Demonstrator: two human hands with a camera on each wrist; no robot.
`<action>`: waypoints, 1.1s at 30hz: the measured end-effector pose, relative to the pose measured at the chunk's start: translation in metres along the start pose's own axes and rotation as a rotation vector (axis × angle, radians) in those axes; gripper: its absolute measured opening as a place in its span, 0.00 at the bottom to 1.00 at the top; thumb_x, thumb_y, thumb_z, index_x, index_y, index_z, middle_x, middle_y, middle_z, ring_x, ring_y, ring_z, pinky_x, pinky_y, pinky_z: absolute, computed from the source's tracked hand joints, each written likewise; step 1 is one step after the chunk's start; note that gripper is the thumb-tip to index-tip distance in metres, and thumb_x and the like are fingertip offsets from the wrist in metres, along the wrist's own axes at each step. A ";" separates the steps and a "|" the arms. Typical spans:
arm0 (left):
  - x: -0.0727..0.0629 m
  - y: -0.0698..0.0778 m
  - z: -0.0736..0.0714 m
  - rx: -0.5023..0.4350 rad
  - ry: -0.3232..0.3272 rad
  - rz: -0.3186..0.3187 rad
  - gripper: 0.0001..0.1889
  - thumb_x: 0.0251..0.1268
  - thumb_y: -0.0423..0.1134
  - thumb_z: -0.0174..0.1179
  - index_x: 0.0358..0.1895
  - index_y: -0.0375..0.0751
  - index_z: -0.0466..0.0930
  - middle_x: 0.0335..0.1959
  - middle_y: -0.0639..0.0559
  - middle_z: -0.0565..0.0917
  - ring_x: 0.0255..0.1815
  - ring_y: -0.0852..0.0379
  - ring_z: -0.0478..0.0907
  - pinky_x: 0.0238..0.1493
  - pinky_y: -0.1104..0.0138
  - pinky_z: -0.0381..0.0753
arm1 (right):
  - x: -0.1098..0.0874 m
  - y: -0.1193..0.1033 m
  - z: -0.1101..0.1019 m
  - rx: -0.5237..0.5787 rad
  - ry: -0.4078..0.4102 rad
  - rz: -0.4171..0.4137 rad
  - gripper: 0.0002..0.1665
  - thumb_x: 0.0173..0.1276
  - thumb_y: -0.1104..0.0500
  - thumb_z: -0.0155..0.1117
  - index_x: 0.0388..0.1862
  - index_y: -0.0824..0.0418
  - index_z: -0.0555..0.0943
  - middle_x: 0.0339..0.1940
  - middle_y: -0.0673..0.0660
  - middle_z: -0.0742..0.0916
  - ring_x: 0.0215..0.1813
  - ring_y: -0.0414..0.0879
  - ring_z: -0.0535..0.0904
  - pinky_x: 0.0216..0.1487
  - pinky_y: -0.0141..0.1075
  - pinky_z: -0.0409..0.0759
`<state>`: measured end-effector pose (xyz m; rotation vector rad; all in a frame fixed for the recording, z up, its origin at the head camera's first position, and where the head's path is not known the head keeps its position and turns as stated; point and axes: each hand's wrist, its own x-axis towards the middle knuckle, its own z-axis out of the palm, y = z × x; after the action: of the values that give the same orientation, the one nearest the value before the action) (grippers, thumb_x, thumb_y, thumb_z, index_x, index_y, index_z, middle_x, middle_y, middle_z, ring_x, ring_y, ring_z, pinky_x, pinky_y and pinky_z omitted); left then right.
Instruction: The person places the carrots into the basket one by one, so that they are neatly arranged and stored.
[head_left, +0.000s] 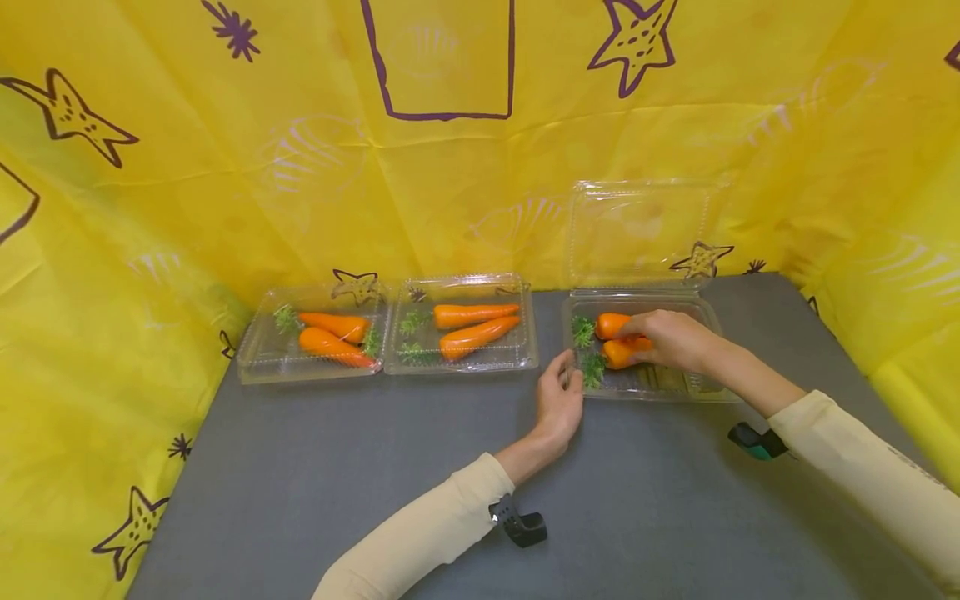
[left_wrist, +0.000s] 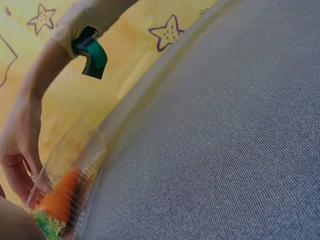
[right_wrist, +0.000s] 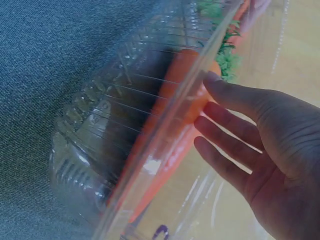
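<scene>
Left sleeve (head_left: 420,533) before open box (head_left: 678,382); left hand (head_left: 560,408) touching it, grip unclear; right hand (head_left: 678,337) inside, fingers apart on carrots (head_left: 613,326); probably light, firm; hold mid-body

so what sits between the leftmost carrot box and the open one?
Head view: the middle clear box, two carrots inside, then a strip of grey table.

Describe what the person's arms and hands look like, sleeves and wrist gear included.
The left sleeve and right sleeve are long and cream; the right carries faint dark markings, too small to read. A black wrist piece is on the left arm; the right arm's wrist piece is black and green. The left hand and right hand are ungloved.
</scene>
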<state>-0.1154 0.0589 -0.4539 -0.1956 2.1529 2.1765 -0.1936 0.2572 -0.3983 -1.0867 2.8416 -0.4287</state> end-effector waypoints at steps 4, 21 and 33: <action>-0.001 0.001 0.003 -0.006 0.007 0.003 0.22 0.73 0.28 0.49 0.68 0.31 0.67 0.68 0.39 0.71 0.66 0.45 0.70 0.64 0.58 0.74 | 0.001 0.000 0.002 -0.042 0.001 -0.005 0.21 0.52 0.58 0.79 0.45 0.63 0.87 0.43 0.59 0.88 0.44 0.56 0.84 0.46 0.52 0.84; 0.000 0.003 0.004 -0.009 0.022 -0.003 0.20 0.73 0.28 0.50 0.66 0.32 0.69 0.66 0.40 0.73 0.65 0.45 0.71 0.61 0.59 0.77 | 0.003 -0.005 0.008 -0.136 -0.033 -0.014 0.27 0.47 0.59 0.82 0.49 0.63 0.84 0.48 0.64 0.86 0.41 0.60 0.84 0.42 0.53 0.84; 0.001 0.003 0.003 -0.003 0.023 -0.005 0.20 0.71 0.28 0.51 0.65 0.33 0.71 0.64 0.41 0.75 0.63 0.46 0.73 0.60 0.60 0.78 | 0.004 -0.004 0.009 -0.103 -0.069 0.019 0.30 0.48 0.58 0.82 0.51 0.65 0.83 0.52 0.66 0.84 0.45 0.62 0.83 0.43 0.54 0.84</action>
<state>-0.1168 0.0613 -0.4514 -0.2265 2.1593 2.1851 -0.1926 0.2495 -0.4061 -1.0681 2.8380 -0.2410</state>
